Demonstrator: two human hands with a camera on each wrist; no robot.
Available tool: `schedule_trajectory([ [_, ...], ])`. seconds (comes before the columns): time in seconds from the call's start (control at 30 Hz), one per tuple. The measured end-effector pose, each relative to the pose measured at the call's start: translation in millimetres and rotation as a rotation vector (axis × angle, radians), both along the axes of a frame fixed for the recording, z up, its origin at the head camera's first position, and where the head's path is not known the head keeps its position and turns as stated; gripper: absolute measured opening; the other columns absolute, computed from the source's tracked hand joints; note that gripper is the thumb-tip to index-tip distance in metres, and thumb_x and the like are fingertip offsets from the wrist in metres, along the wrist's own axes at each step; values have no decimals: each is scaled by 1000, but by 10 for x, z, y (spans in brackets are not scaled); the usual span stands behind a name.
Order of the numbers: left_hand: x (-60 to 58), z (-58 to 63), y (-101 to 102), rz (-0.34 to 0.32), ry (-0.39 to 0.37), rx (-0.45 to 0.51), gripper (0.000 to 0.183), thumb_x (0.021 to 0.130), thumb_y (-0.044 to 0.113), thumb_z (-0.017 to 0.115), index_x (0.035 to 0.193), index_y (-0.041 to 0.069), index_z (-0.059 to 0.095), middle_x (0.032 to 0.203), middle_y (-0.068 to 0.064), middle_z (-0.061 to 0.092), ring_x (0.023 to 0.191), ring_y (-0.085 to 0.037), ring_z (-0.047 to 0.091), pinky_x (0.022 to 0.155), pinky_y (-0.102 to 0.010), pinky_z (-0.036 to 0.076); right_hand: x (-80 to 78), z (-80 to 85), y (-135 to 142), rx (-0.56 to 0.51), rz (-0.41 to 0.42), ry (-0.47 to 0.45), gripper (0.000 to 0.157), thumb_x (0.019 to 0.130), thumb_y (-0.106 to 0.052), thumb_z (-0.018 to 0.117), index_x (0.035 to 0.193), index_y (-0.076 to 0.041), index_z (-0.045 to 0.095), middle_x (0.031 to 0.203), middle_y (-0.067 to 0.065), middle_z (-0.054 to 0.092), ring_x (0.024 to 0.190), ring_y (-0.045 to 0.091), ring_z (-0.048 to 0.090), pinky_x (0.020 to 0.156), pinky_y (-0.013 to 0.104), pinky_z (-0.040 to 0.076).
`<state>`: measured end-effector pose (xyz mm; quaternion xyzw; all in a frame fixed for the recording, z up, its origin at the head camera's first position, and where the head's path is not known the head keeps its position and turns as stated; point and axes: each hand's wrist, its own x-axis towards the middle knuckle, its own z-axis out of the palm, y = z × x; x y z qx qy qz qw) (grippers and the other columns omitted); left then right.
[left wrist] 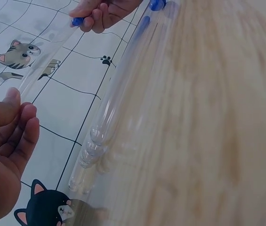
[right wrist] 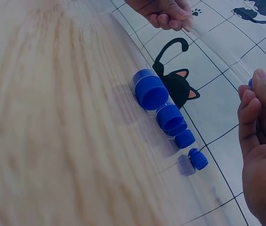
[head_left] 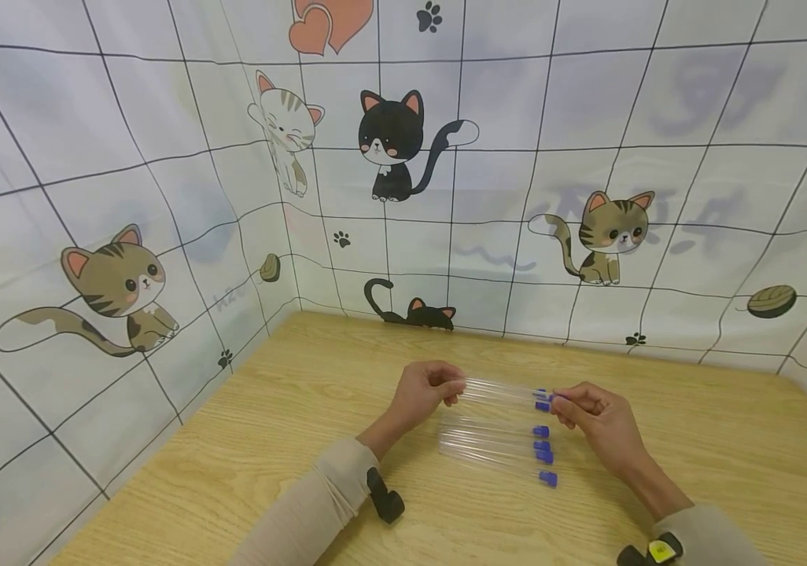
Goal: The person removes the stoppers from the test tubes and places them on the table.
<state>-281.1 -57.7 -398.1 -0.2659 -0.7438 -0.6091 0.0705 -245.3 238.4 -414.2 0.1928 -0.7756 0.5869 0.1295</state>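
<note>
Between both hands a clear test tube (left wrist: 48,59) with a blue cap (left wrist: 77,21) is held up above the table. My left hand (head_left: 428,391) pinches its far end between thumb and fingers. At the other end, my right hand (head_left: 605,424) grips the blue cap, mostly covering it. Several more clear tubes (head_left: 491,444) with blue caps (head_left: 543,456) lie side by side on the wooden table, caps toward the right. In the right wrist view, their caps (right wrist: 150,89) line up to the left of my right hand.
The wooden table (head_left: 694,440) extends on both sides of the tubes. Behind and to the left hangs a white gridded cloth (head_left: 502,102) printed with cats. Dark straps with small mounts (head_left: 385,499) sit on both wrists.
</note>
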Motion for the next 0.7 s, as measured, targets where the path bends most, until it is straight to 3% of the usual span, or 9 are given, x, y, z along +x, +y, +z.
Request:
schedule_trajectory([
  [0.17,-46,-68,12,12,21,-2,11,88,10,69,94,1,71,76,-18,67,61,-25,62,63,-51,53,3,0,-6,-7,-44,-7,24,92,-14,65,105,6,65,86,20,67,71,25,60,64,28,51],
  [0.33,-40,-71,19,0,17,14,8,88,10,69,92,4,72,79,-26,65,61,-28,62,64,-53,52,3,3,0,-8,-58,6,22,92,-14,66,104,5,65,84,17,68,71,23,60,65,27,51],
  [0.57,-43,-58,7,5,0,3,10,88,10,69,94,1,71,81,-28,65,59,-15,60,65,-52,52,-7,14,42,9,24,-20,25,93,-12,64,106,9,64,87,15,69,73,26,62,67,30,53],
  [0.7,-57,-54,-10,2,-16,1,14,88,10,69,96,-2,70,81,-26,66,61,-20,61,67,-54,52,-8,17,60,22,73,-46,26,93,-13,64,106,10,63,87,14,69,72,26,62,68,30,54],
])
